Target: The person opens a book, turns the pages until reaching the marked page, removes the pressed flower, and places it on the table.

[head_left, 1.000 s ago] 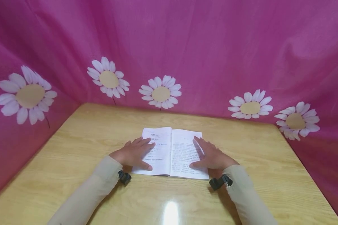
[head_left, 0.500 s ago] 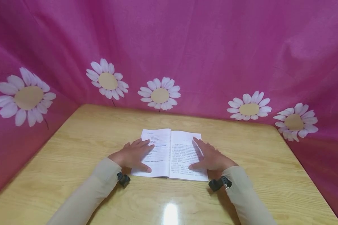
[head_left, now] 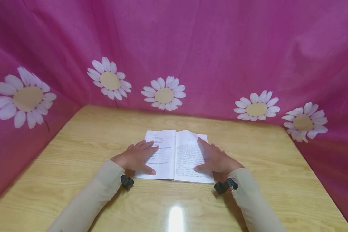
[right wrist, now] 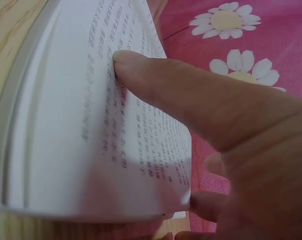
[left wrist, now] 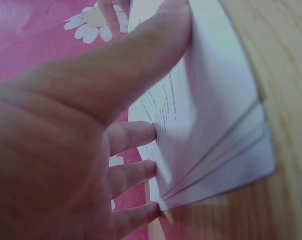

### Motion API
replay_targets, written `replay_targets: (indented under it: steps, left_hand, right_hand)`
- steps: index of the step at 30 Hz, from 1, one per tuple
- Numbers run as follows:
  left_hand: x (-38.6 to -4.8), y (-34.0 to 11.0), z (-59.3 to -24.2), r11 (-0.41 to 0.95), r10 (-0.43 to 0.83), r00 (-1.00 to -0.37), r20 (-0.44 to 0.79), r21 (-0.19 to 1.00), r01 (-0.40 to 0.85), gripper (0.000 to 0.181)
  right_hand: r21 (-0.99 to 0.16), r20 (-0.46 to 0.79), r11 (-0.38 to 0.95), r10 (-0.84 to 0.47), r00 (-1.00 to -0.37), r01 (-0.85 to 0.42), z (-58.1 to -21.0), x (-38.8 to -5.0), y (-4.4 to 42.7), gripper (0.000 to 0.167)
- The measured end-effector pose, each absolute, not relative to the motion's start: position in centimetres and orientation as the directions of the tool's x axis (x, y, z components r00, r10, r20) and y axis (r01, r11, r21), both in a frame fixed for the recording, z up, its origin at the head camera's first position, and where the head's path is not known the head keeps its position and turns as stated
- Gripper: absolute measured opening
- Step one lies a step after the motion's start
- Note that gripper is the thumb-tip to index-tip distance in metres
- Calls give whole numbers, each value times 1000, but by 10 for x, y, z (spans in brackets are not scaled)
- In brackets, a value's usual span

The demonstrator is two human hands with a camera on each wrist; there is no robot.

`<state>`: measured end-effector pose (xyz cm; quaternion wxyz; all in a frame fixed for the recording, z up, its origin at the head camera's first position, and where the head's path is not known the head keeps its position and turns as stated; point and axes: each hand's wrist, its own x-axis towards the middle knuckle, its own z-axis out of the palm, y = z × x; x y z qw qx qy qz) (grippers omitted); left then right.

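Observation:
An open book point(head_left: 166, 168) with white printed pages lies on the wooden table in the head view. On its left page rests my left hand point(head_left: 135, 157), fingers spread and thumb toward the lower part. My right hand point(head_left: 218, 159) touches the right page in much the same way, with its thumb pointing inward. In the left wrist view the thumb lies on the page of the book point(left wrist: 216, 55), and fingertips reach its outer edge. The right wrist view has the thumb tip on the printed text of the book point(right wrist: 66, 150), while other fingers are partly hidden behind the page edge.
The wooden table point(head_left: 75, 154) extends around the book on all sides. Behind it and along both sides hangs a magenta curtain point(head_left: 208, 58) with large white daisies. A black wrist strap point(head_left: 127, 183) sits on the left sleeve, and another strap point(head_left: 226, 186) on the right.
Both hands keep their places on the pages. The right page's top edge now bulges slightly near the spine. The whole head view shifts a little.

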<state>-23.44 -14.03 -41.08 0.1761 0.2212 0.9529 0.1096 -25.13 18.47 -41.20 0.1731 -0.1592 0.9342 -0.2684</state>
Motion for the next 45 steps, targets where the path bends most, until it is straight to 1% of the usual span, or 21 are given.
replay_targets:
  steps: [4,7,11,14,17,23,27,33,36,41,45]
  left_hand:
    - [-235,-141,-412,880,459,-845,-275,272,389,98]
    - [-235,-141,-412,877,465,-841,-277,277,393,99]
    - [-234,-141,-412,875,467,-838,-283,285,392,99]
    - [-234,-141,-412,874,466,-839,-280,293,388,99]
    - [-234,-141,-412,874,463,-842,-276,298,382,99]
    - [-234,-141,-413,879,457,-842,-286,287,380,99]
    - [-233,-140,-413,878,459,-842,-283,289,382,98]
    - [-234,-138,-411,887,444,-843,-305,279,367,99]
    - [-235,-137,-409,883,452,-842,-294,284,375,100]
    - [-235,-140,-410,873,469,-837,-283,296,389,99]
    - [-234,-141,-411,872,470,-837,-280,297,390,99]
  right_hand:
    - [-576,-237,796,-380,-894,-185,-410,-252,184,118]
    - [-564,-216,796,-399,-891,-220,-410,-252,183,118]
    - [-591,-171,765,-428,-888,-255,-410,-251,183,118]
    - [-647,-177,732,-419,-891,-215,-408,-251,184,119]
    - [-670,-191,720,-403,-895,-182,-405,-250,185,119]
    - [-680,-169,706,-411,-896,-196,-400,-250,186,116]
    - [-680,-153,711,-375,-914,-177,-396,-248,185,113]
    - [-710,-123,681,-372,-920,-181,-391,-246,186,104]
    - [-733,-103,654,-376,-921,-185,-389,-247,186,98]
    - [-773,-101,608,-399,-911,-181,-386,-247,185,93]
    - [-770,-88,609,-397,-913,-191,-386,-247,184,88]
